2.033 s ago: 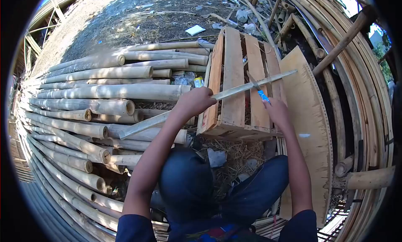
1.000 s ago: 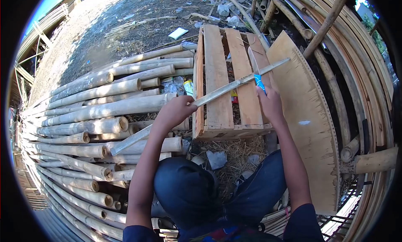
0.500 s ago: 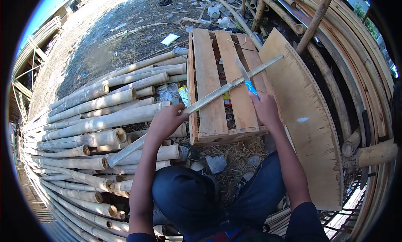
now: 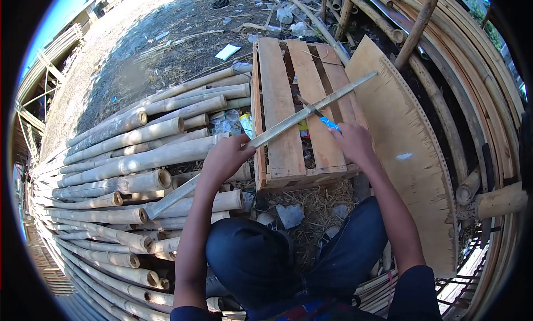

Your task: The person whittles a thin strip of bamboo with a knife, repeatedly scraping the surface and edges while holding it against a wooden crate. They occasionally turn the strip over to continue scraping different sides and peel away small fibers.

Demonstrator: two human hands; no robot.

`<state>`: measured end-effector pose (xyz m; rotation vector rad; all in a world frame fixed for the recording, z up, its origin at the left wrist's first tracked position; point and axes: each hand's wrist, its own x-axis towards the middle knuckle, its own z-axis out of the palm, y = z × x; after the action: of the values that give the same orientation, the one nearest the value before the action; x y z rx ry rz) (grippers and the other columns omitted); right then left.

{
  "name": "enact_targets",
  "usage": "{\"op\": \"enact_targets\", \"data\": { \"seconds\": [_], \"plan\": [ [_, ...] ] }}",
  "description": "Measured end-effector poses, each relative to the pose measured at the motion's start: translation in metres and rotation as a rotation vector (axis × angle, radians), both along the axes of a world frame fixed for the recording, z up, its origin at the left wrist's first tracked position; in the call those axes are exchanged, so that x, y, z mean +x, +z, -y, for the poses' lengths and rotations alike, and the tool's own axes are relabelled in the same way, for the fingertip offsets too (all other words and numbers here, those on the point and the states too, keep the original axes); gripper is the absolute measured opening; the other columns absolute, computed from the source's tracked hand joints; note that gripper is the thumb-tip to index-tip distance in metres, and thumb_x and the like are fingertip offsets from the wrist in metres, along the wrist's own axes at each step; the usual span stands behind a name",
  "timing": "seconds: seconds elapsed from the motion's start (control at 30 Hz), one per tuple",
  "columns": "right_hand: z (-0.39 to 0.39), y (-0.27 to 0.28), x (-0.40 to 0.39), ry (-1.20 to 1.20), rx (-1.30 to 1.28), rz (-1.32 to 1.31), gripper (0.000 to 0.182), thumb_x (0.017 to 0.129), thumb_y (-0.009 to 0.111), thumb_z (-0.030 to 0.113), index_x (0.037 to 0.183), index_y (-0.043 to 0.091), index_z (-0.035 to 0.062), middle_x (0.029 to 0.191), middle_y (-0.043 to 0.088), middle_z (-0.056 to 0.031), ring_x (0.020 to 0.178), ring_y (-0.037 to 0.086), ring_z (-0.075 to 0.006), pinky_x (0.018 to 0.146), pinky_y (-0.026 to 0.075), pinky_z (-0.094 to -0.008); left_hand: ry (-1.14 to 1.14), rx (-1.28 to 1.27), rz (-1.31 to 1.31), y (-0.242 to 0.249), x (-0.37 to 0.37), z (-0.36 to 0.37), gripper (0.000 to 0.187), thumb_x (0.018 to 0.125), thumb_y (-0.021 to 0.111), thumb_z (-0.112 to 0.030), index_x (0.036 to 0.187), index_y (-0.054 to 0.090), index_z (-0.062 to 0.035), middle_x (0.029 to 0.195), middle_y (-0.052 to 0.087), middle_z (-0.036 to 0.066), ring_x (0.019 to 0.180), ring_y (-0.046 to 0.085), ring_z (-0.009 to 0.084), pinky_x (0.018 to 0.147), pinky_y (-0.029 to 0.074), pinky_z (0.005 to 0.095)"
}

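My left hand (image 4: 227, 157) is closed around a long, pale bamboo strip (image 4: 297, 119), near its middle. The strip slants across the slatted wooden crate (image 4: 279, 107), its far end over the crate's right side and its near end low on the left. In my right hand (image 4: 353, 142) is a knife (image 4: 328, 123) with a blue patterned handle. Its blade meets the strip above the crate's middle slat and points up and left. The fingers of my right hand wrap the handle.
Cut bamboo poles (image 4: 139, 161) lie stacked on the left. A plywood sheet (image 4: 411, 171) leans along the crate's right side, with more long poles (image 4: 444, 49) behind it. Stones (image 4: 290, 215) and straw lie between my legs. Litter is scattered on the ground beyond the crate.
The knife blade has turned from pointing steeply upward to lying flatter across the strip, pointing left. My right hand has rotated with it. The left hand keeps its hold on the strip.
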<state>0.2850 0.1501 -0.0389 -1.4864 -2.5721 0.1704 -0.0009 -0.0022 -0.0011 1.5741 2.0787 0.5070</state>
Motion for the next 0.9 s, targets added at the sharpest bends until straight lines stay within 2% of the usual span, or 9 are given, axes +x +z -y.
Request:
{"op": "enact_targets", "data": {
  "seconds": [0.07,0.17,0.27,0.3,0.37,0.47,0.57,0.7,0.9],
  "plan": [
    [-0.004,0.027,0.003,-0.177,-0.115,-0.296,0.043,0.097,0.05,0.04,0.083,0.068,0.0031,0.072,0.065,-0.02,0.074,0.066,-0.038,0.069,0.048,-0.0503,0.034,0.01,0.028,-0.002,0.002,0.003,0.035,0.084,0.059,-0.032,0.102,0.068,-0.0028,0.087,0.067,0.023,0.085,0.065,0.0397,0.079,0.05,0.0476],
    [0.002,0.019,-0.002,-0.174,-0.067,-0.521,0.044,0.097,0.05,0.04,0.082,0.067,0.0028,0.072,0.066,-0.0192,0.074,0.066,-0.038,0.069,0.048,-0.0498,0.015,0.007,-0.03,0.004,0.003,0.001,0.036,0.084,0.058,-0.032,0.103,0.068,-0.0029,0.086,0.067,0.023,0.085,0.065,0.0398,0.079,0.05,0.048],
    [0.001,-0.02,0.002,-0.003,-0.036,-0.101,0.043,0.097,0.051,0.037,0.077,0.063,0.0013,0.068,0.064,-0.0183,0.069,0.063,-0.0371,0.063,0.046,-0.0477,-0.012,0.01,-0.024,0.004,0.001,0.0,0.035,0.085,0.058,-0.032,0.103,0.068,-0.0038,0.086,0.067,0.023,0.084,0.065,0.0396,0.078,0.05,0.0481],
    [-0.005,-0.012,0.001,-0.01,-0.024,-0.107,0.043,0.097,0.051,0.037,0.077,0.063,0.0013,0.068,0.064,-0.0183,0.069,0.063,-0.0371,0.063,0.046,-0.0477,-0.007,0.033,-0.047,0.005,0.002,0.002,0.034,0.085,0.058,-0.03,0.102,0.066,-0.0017,0.083,0.067,0.022,0.08,0.065,0.0371,0.075,0.05,0.045],
    [-0.013,0.006,0.001,-0.163,-0.147,-0.51,0.035,0.097,0.051,0.032,0.085,0.062,0.0015,0.064,0.06,-0.016,0.063,0.062,-0.0327,0.06,0.046,-0.0431,-0.012,0.076,-0.116,0.003,0.003,0.004,0.032,0.085,0.058,-0.029,0.101,0.065,-0.0018,0.08,0.066,0.021,0.078,0.065,0.0366,0.071,0.049,0.0438],
    [-0.024,0.015,-0.006,-0.165,-0.258,-0.75,0.028,0.097,0.052,0.029,0.093,0.06,0.0027,0.062,0.055,-0.0105,0.056,0.056,-0.024,0.057,0.044,-0.0366,-0.022,0.113,-0.286,0.007,0.005,0.001,0.029,0.085,0.06,-0.03,0.1,0.065,-0.005,0.08,0.067,0.02,0.076,0.065,0.0377,0.068,0.049,0.0468],
    [-0.047,-0.035,-0.006,-0.155,-0.451,-1.098,0.028,0.099,0.05,0.03,0.097,0.058,0.003,0.061,0.048,-0.0062,0.054,0.048,-0.0171,0.055,0.04,-0.0342,-0.025,0.176,-0.441,0.007,0.004,0.001,0.022,0.084,0.06,-0.027,0.096,0.063,-0.0081,0.073,0.066,0.017,0.072,0.066,0.0364,0.063,0.05,0.0493],
    [-0.043,-0.048,-0.004,-0.221,-0.464,-1.029,0.032,0.101,0.047,0.033,0.096,0.057,0.0029,0.065,0.048,-0.0054,0.057,0.046,-0.0154,0.055,0.038,-0.0338,-0.044,0.208,-0.532,-0.003,-0.001,0.0,0.018,0.082,0.062,-0.024,0.09,0.059,-0.0082,0.069,0.064,0.015,0.069,0.065,0.0361,0.059,0.048,0.0497],
    [-0.042,-0.043,-0.004,-0.275,-0.21,-1.059,0.038,0.102,0.044,0.037,0.097,0.056,0.0014,0.072,0.053,-0.0079,0.064,0.051,-0.0187,0.06,0.04,-0.0338,-0.113,0.151,-0.522,-0.005,0.003,-0.005,0.021,0.078,0.065,-0.021,0.094,0.057,-0.0094,0.075,0.065,0.013,0.072,0.065,0.0356,0.062,0.048,0.0493]
  ]
}}
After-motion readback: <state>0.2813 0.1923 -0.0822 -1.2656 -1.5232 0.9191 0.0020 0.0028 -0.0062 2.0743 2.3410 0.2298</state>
